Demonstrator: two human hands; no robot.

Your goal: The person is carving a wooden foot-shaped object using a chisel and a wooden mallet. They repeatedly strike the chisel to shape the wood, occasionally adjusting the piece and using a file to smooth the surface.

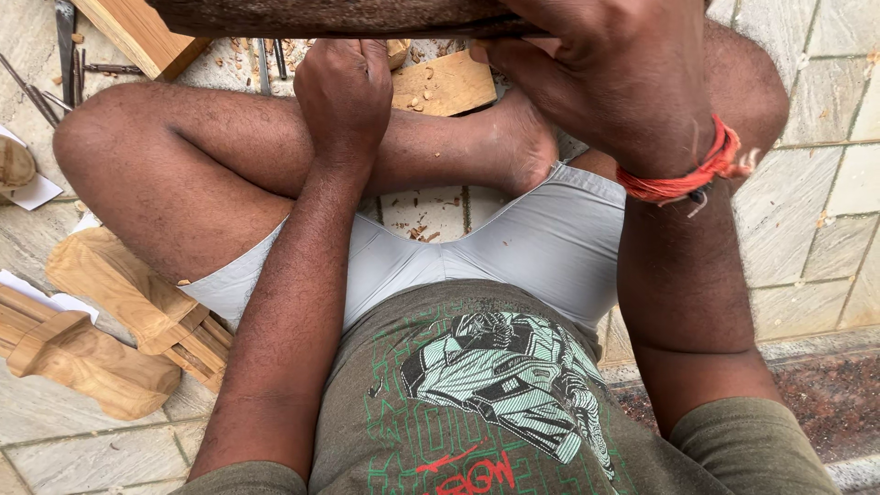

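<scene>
I sit cross-legged on a tiled floor. A long dark wooden piece lies across the top of the view, above my legs. My right hand, with a red thread band at the wrist, clasps its right part from above. My left hand is closed in a fist just under the dark wood; what it grips is hidden by the fingers. A pale wooden block strewn with chips lies on the floor between my hands, next to my foot.
Carved pale wooden pieces lie on the floor at the left beside my thigh. Several metal chisels and a wooden plank sit at the top left. Wood chips scatter over the tiles.
</scene>
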